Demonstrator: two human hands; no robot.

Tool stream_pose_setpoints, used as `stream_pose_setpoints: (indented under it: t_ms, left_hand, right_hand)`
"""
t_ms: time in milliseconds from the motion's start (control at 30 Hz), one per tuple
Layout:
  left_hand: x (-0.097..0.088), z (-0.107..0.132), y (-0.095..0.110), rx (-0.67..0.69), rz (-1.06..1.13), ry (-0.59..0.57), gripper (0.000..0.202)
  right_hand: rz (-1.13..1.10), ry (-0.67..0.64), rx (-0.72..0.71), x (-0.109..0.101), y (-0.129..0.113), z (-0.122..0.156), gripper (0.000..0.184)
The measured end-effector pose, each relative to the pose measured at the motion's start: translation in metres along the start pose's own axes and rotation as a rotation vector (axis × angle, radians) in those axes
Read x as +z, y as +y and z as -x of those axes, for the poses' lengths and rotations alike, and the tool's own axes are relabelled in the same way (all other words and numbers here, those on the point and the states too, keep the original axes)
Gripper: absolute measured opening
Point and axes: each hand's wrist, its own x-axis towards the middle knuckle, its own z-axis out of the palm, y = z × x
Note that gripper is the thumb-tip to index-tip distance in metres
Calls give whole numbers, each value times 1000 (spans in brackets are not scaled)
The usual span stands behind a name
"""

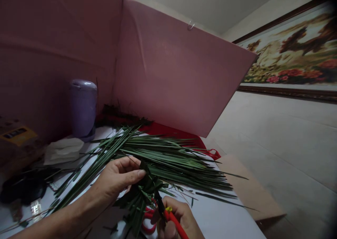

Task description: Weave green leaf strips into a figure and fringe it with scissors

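My left hand [118, 177] pinches a small folded piece of green leaf strips [143, 191] between thumb and fingers, just above the table. My right hand [179, 219] is closed round a red-handled tool [175, 223] whose dark tip [159, 200] pokes into the folded leaves. Red scissors [147, 220] lie under the leaf piece, partly hidden by it. A big heap of long green leaf strips [168, 158] lies on the white table [221, 218] right behind both hands.
A pink board [163, 67] stands as a screen behind the table. At left stand a purple canister [83, 107], crumpled white tissue [63, 148], a cardboard box [15, 137] and dark items [23, 188]. A red bag [173, 132] lies under the leaves. A framed picture [295, 53] hangs at right.
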Motion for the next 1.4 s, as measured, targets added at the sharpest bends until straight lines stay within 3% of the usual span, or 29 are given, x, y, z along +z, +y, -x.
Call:
stream_pose_setpoints:
  t_ms: [233, 667, 900, 1400]
  left_hand:
    - [4, 4, 6, -4, 30, 25, 21]
    - [10, 9, 9, -31, -7, 50, 24]
    - [13, 7, 7, -56, 49, 129, 32]
    - [10, 6, 1, -49, 3, 54, 27]
  right_hand:
    - [114, 2, 18, -2, -12, 0, 65]
    - [-54, 50, 56, 6, -4, -1, 60]
    - [-47, 92, 43, 9, -3, 0, 62]
    - [31, 130, -25, 10, -4, 2, 57]
